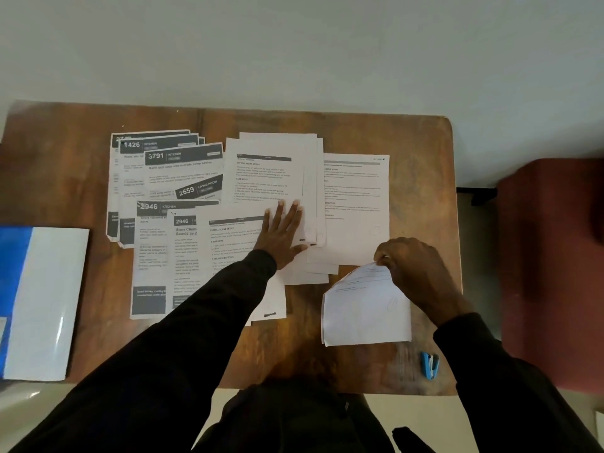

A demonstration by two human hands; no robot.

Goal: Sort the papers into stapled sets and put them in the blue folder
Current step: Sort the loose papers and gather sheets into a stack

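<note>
Printed papers lie spread over the wooden table (65, 152). Dark-headed sheets (163, 178) with large numbers fan out at the left. White text sheets (271, 168) overlap in the middle, and one more text sheet (356, 197) lies to their right. My left hand (282, 233) presses flat with straight fingers on the middle sheets. My right hand (415, 273) pinches the top edge of a small paper set (362, 312), whose top is lifted and bent. The blue folder (36, 302) lies at the table's left edge, mostly covered by a white sheet. A blue stapler (429, 364) lies near the front right corner.
A dark red upholstered seat (552, 256) stands right of the table. A pale wall or floor surface fills the view beyond the table's far edge. Bare wood shows along the table's back and at the front between my arms.
</note>
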